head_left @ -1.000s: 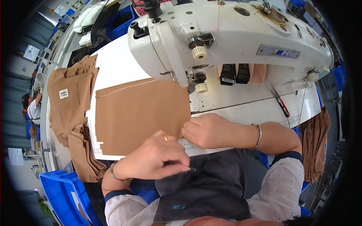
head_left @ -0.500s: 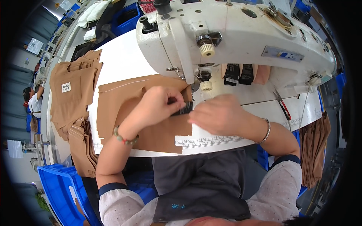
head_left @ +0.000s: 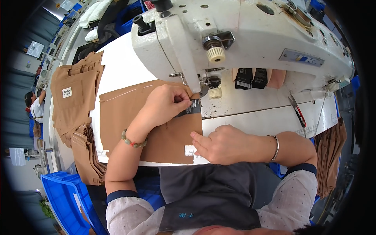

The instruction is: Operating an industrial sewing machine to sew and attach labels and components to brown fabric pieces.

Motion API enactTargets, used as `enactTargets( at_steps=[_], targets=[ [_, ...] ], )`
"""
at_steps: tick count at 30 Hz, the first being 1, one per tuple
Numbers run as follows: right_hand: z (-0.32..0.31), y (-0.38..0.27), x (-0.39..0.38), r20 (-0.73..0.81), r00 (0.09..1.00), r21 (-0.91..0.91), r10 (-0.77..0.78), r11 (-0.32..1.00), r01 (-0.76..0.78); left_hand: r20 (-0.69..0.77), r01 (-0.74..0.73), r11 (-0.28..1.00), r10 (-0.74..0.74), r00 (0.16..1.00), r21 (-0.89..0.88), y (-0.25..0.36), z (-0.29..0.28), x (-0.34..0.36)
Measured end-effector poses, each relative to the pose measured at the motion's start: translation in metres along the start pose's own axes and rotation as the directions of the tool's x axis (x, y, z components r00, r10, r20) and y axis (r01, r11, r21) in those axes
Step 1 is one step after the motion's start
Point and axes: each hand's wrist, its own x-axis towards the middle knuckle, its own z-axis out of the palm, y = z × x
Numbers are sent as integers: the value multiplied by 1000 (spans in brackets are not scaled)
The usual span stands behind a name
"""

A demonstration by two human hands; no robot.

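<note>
My left hand [head_left: 168, 102] pinches a dark printed label [head_left: 188, 108] against the brown fabric piece [head_left: 137, 137], just left of the presser foot [head_left: 200, 92] on the white sewing machine [head_left: 254, 47]. My right hand [head_left: 215, 143] is lower, at the fabric's right edge, fingers curled and index fingertip on the cloth. The fabric lies flat on the white table top [head_left: 125, 58] and covers part of its printed ruler strip.
Stacked brown pieces [head_left: 76, 105] lie left; more [head_left: 329, 156] hang right. Black tags [head_left: 250, 77] sit under the machine arm, scissors [head_left: 297, 111] on the tabletop's right. A blue bin [head_left: 62, 203] stands lower left; another person [head_left: 35, 107] is at far left.
My left hand rose with the dark label from low over my apron onto the fabric beside the presser foot. My right hand moved up, then back down to the fabric's right edge.
</note>
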Motion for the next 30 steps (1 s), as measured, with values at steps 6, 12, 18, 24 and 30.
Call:
enactTargets(
  at_steps=[6, 12, 18, 24, 30],
  targets=[
    [0, 2, 1, 0, 1000, -20, -10, 1000, 10, -27, -4, 999, 6, 1000, 53, 3, -1, 1],
    [-6, 4, 1, 58, 998, -34, -5, 999, 7, -28, -19, 999, 20, 999, 45, -2, 0, 2],
    [-2, 32, 4, -201, 956, -101, 212, 967, -235, -27, -32, 999, 33, 999, 32, -6, 2, 3],
    [5, 38, 5, -208, 939, -73, 276, 952, -296, -21, -23, 999, 23, 1000, 25, -3, 0, 3],
    [1, 36, 6, -104, 948, -95, 300, 946, -310, -168, -42, 962, 90, 982, 270, -4, -38, -17]
  ],
)
